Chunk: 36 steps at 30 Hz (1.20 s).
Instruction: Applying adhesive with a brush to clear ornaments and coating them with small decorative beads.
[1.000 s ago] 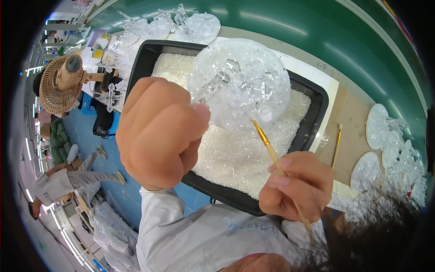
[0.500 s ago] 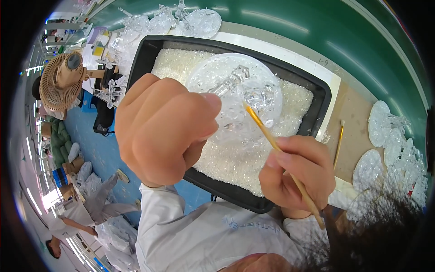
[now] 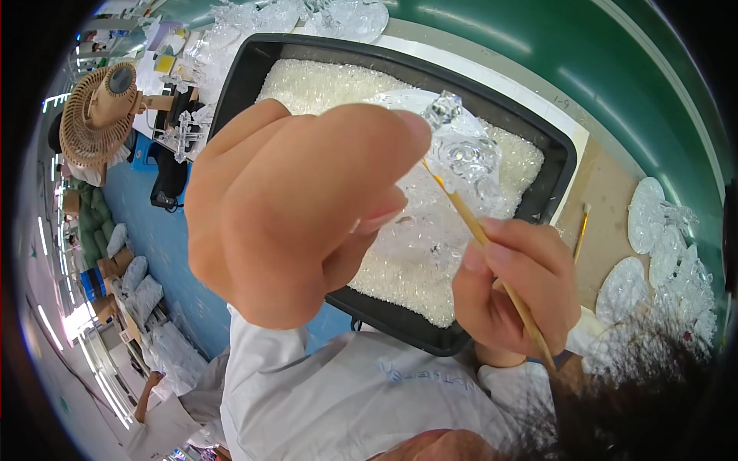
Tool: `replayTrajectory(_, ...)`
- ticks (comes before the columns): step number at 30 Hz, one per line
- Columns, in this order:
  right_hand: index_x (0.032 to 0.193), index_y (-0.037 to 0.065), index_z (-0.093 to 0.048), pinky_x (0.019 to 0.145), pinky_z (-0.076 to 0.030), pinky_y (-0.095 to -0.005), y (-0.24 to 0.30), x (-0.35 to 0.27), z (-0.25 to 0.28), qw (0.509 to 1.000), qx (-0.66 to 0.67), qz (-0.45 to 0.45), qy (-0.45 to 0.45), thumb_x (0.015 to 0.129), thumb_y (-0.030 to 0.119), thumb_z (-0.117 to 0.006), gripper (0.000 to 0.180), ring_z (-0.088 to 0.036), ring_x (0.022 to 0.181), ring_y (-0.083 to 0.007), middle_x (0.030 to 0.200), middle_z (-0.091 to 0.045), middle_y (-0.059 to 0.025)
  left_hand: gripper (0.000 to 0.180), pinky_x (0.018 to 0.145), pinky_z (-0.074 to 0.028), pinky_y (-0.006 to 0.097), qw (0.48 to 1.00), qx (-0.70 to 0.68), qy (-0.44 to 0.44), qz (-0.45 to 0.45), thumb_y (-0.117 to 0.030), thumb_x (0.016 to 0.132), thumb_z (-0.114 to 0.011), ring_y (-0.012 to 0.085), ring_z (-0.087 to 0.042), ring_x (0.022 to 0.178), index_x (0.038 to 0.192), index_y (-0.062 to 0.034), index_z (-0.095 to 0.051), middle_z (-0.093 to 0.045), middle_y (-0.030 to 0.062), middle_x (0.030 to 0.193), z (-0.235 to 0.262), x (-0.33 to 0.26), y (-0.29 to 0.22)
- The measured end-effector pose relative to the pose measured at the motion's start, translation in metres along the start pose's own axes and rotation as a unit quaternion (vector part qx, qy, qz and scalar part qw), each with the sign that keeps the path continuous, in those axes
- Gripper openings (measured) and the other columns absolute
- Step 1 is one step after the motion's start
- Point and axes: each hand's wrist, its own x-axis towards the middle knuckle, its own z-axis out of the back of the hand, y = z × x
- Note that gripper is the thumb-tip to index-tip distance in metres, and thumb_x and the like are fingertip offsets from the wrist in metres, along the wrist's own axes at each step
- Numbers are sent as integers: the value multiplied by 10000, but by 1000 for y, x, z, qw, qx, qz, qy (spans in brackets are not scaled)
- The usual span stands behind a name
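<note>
My right hand (image 3: 519, 288) grips a thin paintbrush (image 3: 503, 273) with a wooden handle and a gold ferrule. Its tip points up and left, over a round clear plate (image 3: 480, 180). On that plate are clear faceted pieces, among them an upright-looking crystal piece (image 3: 443, 110) beside my left index fingertip. My left hand (image 3: 300, 207) is close to the camera with its fingers curled, hiding the plate's left part. A gap shows between index finger and thumb; whatever the curled fingers hold is hidden. The plate lies on clear granules (image 3: 407, 288) in a black tray (image 3: 555, 173).
Several clear plates with crystal pieces lie at right (image 3: 649, 215) and along the back (image 3: 350, 19). A second brush (image 3: 582, 230) rests on the brown board (image 3: 596, 188). A beige fan (image 3: 96, 115) stands at left; a person (image 3: 173, 422) is at lower left.
My left hand has shifted right and its index finger reaches farther out, now apart from the thumb. The brush has moved slightly right and up. The view has shifted a little.
</note>
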Motion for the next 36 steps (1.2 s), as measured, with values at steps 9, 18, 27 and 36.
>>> replayTrajectory(9, 908, -7, -603, 541, -515, -276, 1, -1, 0, 1000, 12, 9, -1, 747, -62, -708, 200, -649, 626, -248, 839, -672, -213, 255, 678, -509, 270, 999, 30, -32, -21, 6, 877, -551, 197, -617, 714, 1067, 174, -524, -638, 213, 943, 0, -3, -1)
replayTrajectory(18, 924, 2, -606, 523, -497, -263, 1, -5, 2, 1000, 28, 13, 0, 751, -54, -709, 209, -630, 603, -235, 829, -668, -212, 261, 682, -510, 259, 997, 58, -33, -29, -22, 895, -555, 185, -619, 717, 1066, 171, -520, -643, 222, 979, -1, -2, 0)
replayTrajectory(27, 923, 14, -597, 505, -484, -263, 4, -4, -1, 999, 11, 13, -29, 745, -54, -703, 218, -606, 579, -224, 822, -658, -214, 272, 655, -492, 242, 995, 93, -20, -31, -53, 913, -562, 157, -594, 692, 1071, 163, -512, -639, 228, 995, -1, -1, 2)
replayTrajectory(36, 940, 9, -598, 509, -490, -264, -2, -4, 0, 999, 23, 31, -18, 748, -50, -701, 225, -610, 579, -220, 811, -658, -206, 281, 627, -477, 239, 999, 48, 6, 0, -58, 915, -565, 147, -573, 663, 1073, 165, -503, -639, 245, 987, 4, 2, -2)
